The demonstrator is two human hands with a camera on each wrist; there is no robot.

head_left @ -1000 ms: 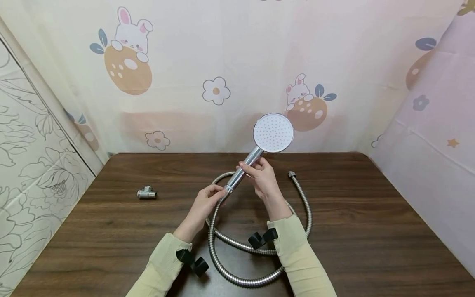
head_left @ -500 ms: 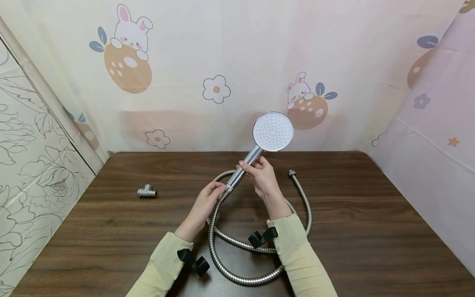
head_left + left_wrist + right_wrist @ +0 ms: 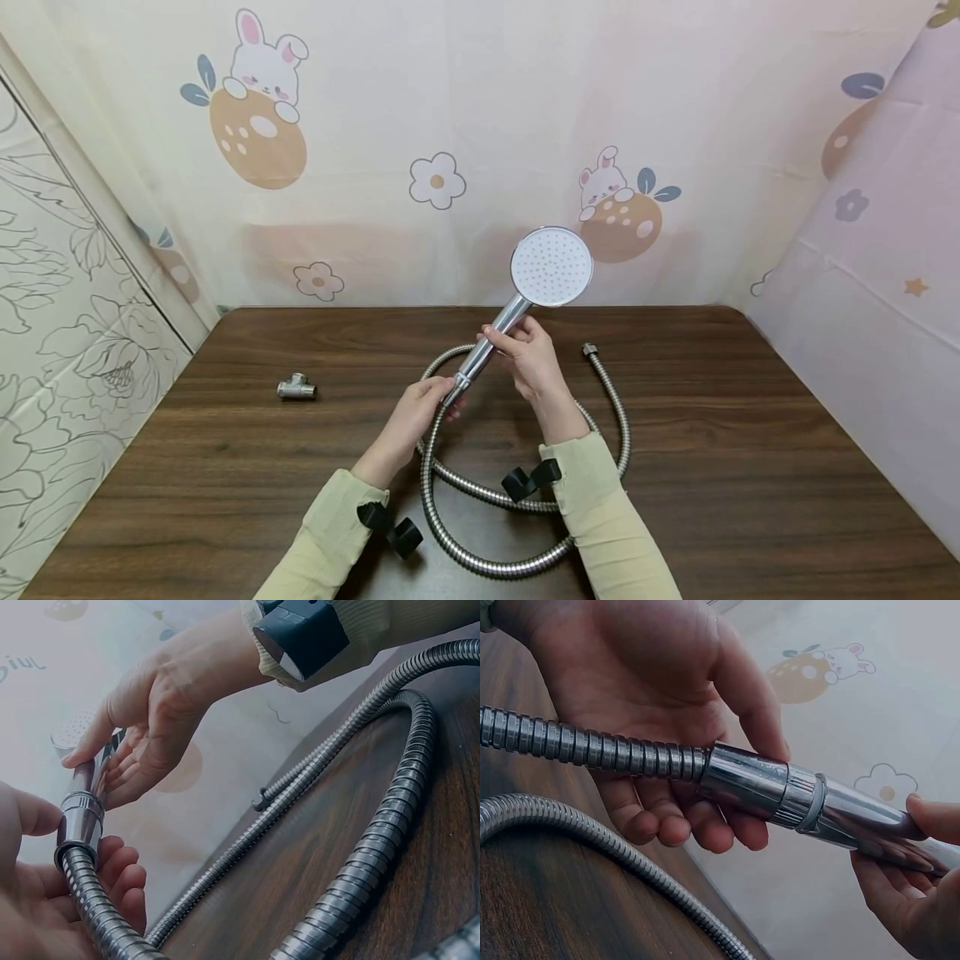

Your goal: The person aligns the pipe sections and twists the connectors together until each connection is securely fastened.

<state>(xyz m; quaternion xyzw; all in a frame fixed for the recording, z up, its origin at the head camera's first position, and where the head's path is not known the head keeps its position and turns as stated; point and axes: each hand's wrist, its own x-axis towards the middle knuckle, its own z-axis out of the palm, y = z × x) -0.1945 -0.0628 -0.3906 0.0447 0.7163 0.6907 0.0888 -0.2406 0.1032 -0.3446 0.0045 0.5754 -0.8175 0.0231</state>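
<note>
My right hand (image 3: pixel 534 367) grips the chrome handle of a hand shower head (image 3: pixel 551 267), which tilts up to the right with its white nozzle face turned toward me. At the handle's lower end, my left hand (image 3: pixel 411 417) holds the conical end nut (image 3: pixel 746 776) of a metal shower hose (image 3: pixel 502 571). In the right wrist view the left thumb presses the nut from above, and the other fingers curl loosely beneath it. The nut meets the ribbed collar (image 3: pixel 806 799) on the handle; the threads are hidden. From the nut, the hose (image 3: pixel 97 900) drops and loops over the table.
The hose's free end with a small nut (image 3: pixel 590 350) lies to the right of the right hand. A small chrome T-shaped fitting (image 3: pixel 297 388) lies at the left of the wooden table (image 3: pixel 750 467). A patterned curtain (image 3: pixel 495 100) hangs behind the table's back edge.
My left fingers have shifted around the hose nut: the thumb now lies along it and fingertips show on its far side. The right hand and shower head stay nearly still.
</note>
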